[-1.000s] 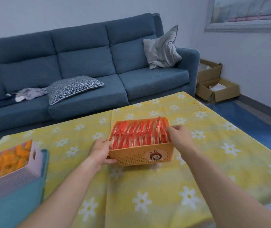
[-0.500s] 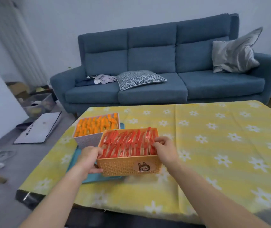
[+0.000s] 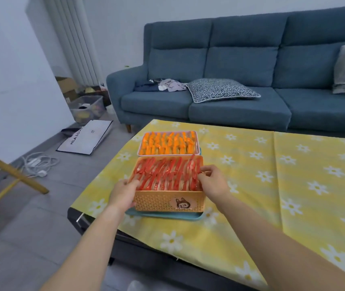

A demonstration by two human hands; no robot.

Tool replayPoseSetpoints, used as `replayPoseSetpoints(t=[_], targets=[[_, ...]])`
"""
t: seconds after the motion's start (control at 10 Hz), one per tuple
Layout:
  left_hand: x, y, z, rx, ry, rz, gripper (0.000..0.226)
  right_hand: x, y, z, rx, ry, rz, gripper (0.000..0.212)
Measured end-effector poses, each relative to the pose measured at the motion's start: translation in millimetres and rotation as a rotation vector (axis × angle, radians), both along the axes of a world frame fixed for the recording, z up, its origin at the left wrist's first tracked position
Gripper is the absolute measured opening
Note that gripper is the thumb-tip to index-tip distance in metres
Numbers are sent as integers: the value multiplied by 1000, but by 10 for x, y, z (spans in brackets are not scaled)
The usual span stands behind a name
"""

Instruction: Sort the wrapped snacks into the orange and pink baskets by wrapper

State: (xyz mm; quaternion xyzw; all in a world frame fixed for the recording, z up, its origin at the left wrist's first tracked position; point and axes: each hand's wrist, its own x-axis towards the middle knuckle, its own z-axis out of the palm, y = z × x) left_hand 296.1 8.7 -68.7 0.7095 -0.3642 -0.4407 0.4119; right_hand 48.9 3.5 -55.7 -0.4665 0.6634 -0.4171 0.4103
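Note:
The orange basket [image 3: 156, 203], with a fox sticker on its front, is packed with red-wrapped snacks [image 3: 167, 175]. It sits on a teal tray [image 3: 167, 215] at the table's left end. My left hand [image 3: 123, 193] grips its left wall, thumb over the rim. My right hand [image 3: 213, 182] holds its right rim with curled fingers. Directly behind, touching it, stands the pink basket [image 3: 139, 152] full of orange-wrapped snacks [image 3: 167, 142].
A yellow daisy-print cloth [image 3: 272, 175] covers the table. A blue sofa [image 3: 230, 80] with cushions stands behind it. On the floor to the left lie a white bag [image 3: 85, 137], cables [image 3: 35, 162], a wooden stool [image 3: 3, 171] and boxes.
Both hands have carried the orange basket leftward across the table and brought it down onto the teal tray, right in front of the pink basket. The view swung left.

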Motion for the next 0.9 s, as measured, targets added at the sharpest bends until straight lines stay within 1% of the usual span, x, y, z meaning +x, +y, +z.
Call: replayPoseSetpoints(t=[0.1, 0.2, 0.3, 0.4, 0.5, 0.7, 0.8, 0.9], targets=[[-6, -58, -59, -22, -116, 2, 12, -11, -52, -68, 44, 132, 101, 30], [-19, -97, -115, -87, -569, -107, 63, -27, -91, -80, -87, 562, 141, 49], [-148, -122, -118, -269, -1059, -288, 71, 52, -155, -66, -264, 935, 331, 68], [-277, -207, -164, -198, -1149, -482, 67, 173, -254, -152, -176, 1114, 547, 79], [-320, -252, -194, -61, -1158, -548, 64, 255, -282, -221, -112, 1183, 585, 82], [-397, -245, -106, -31, -1153, -530, 63, 288, -297, -178, -103, 1169, 575, 85], [-457, -165, 7, -72, -1136, -488, 63, 218, -215, -48, -135, 1128, 556, 82], [-561, -98, 209, -132, -1156, -476, 65, 66, -130, 173, -220, 1124, 461, 70]])
